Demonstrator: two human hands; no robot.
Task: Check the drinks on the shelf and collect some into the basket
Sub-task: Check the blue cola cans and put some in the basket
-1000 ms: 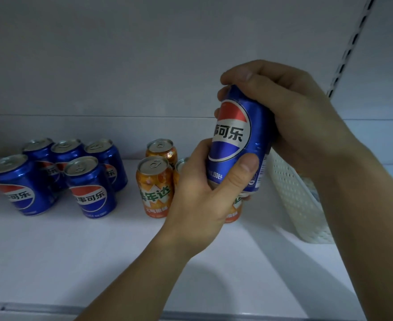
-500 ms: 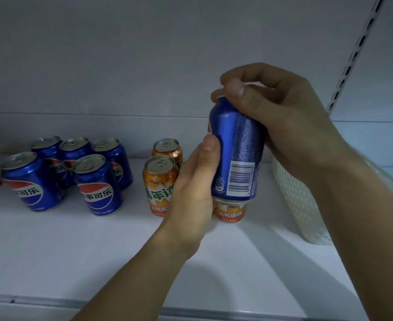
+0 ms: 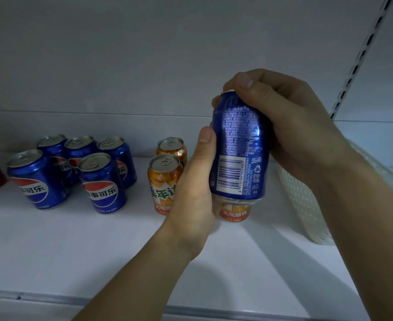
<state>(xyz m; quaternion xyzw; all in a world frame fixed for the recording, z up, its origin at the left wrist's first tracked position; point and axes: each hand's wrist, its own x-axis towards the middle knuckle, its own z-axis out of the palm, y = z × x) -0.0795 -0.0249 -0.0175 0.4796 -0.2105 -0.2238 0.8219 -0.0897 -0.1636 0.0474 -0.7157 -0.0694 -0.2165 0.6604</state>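
Both hands, left (image 3: 194, 193) and right (image 3: 290, 126), grip one glossy blue metal can (image 3: 238, 147) above the white shelf (image 3: 75, 246). Five blue cans (image 3: 103, 181), three orange cans (image 3: 163, 184) stand there; perforated plastic basket (image 3: 306, 200) at right.

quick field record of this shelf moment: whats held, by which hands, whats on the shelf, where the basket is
held: blue can, upright, barcode facing camera
left hand: grips can's lower side
right hand: grips can's top and back
shelf: five blue cans, orange cans
basket: white, perforated, at right, behind right arm
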